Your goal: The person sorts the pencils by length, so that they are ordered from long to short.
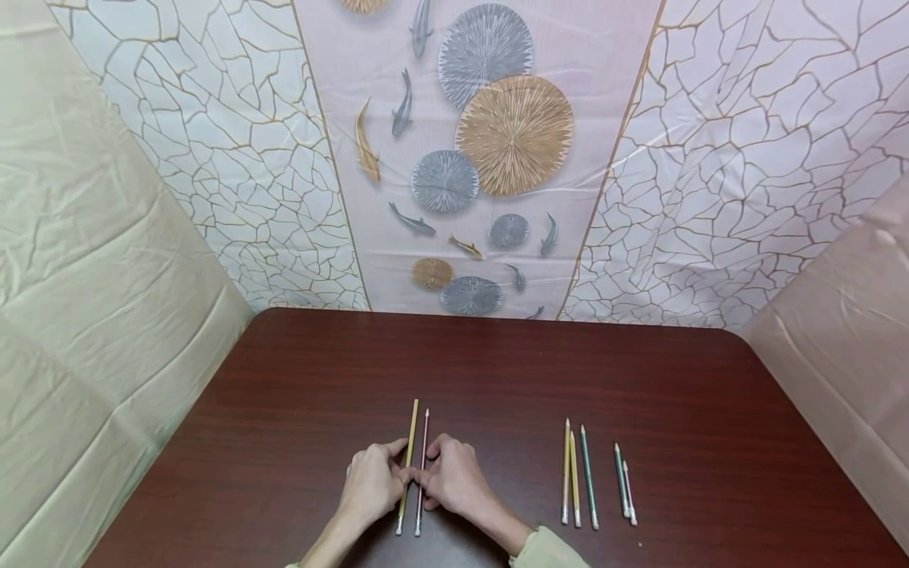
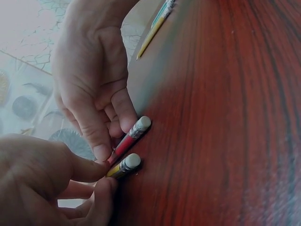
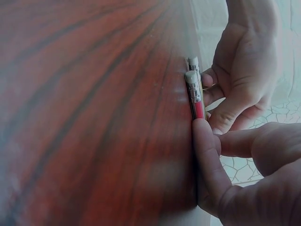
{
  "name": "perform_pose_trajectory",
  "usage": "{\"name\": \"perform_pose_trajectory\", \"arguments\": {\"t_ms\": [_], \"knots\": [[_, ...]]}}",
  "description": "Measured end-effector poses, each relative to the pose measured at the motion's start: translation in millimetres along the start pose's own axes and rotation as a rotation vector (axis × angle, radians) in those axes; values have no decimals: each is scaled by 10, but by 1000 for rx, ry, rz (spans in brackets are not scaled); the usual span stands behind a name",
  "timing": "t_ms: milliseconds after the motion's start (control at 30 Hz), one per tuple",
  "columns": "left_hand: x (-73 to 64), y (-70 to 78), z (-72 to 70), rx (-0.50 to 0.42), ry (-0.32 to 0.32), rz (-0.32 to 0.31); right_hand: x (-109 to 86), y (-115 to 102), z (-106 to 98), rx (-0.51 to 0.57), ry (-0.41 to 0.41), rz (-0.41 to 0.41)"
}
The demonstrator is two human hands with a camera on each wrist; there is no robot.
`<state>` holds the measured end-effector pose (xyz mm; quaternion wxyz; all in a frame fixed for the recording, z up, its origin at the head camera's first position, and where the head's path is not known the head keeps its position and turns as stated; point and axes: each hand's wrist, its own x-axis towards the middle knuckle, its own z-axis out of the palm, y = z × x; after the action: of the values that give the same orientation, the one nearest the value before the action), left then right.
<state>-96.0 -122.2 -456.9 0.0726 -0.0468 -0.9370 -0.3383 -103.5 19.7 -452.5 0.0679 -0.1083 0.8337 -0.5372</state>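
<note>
Two long pencils lie side by side on the dark wooden table, their eraser ends toward me. My left hand pinches the yellow pencil near its middle, thumb reaching across toward the other pencil. Just to the right, my right hand holds the red pencil between thumb and fingers. The thumbs come together between the two pencils. In the left wrist view, the white eraser ends of the red pencil and the yellow pencil stick out past the fingers. The red pencil has a sharpened tip; the yellow one's far end looks blunt.
To the right on the table lie two yellow pencils close together and a long green pencil. Farther right, a shorter green pencil lies against a short pink one. Patterned fabric hangs behind the table.
</note>
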Motion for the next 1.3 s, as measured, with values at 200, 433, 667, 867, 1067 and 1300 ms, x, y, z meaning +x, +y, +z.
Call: {"name": "perform_pose_trajectory", "arguments": {"t_ms": [200, 433, 667, 867, 1067, 1300], "knots": [[-10, 7, -6, -24, -18, 6, -2, 4, 3, 32, -9, 7], [0, 0, 3, -45, -33, -20, -11, 9, -3, 35, -13, 5], [-2, -11, 12, -65, -54, -49, -26, 8, -16, 47, -22, 2], [-6, -10, 7, -143, -85, -71, -17, 20, -26, 60, -30, 12], [-8, -28, -2, -193, -105, -73, -16, 32, -39, 58, -39, 22], [-12, -44, -56, -197, -55, -88, -56, 26, -96, 76, -57, 9]]}}
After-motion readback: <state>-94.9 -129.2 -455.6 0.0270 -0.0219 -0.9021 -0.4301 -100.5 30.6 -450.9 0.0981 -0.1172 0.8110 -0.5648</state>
